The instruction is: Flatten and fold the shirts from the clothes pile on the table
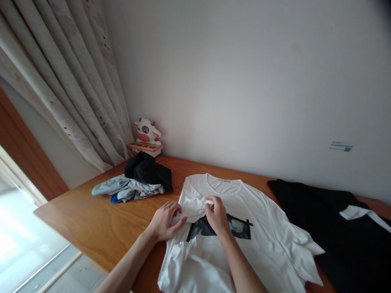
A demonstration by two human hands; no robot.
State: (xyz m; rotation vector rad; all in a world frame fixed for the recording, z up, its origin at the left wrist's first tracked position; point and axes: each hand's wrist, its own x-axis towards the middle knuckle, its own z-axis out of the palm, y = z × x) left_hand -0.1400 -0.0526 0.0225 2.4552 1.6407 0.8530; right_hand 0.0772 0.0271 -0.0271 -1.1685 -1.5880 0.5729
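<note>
A white T-shirt with a dark printed picture on its chest lies spread out, its neckline toward the wall. My right hand pinches a bunched fold of its fabric just above the print. At the shirt's left edge is my left hand, thumb and fingers apart, touching the sleeve cloth that is folded in over the chest. Creases run through the lower left part of the shirt, between my forearms.
On the wooden table, a crumpled pile of grey clothes and black cloth lies at the left. Behind it stands a cow-shaped toy keyboard. A black garment with a white strip covers the right side. A curtain hangs at left.
</note>
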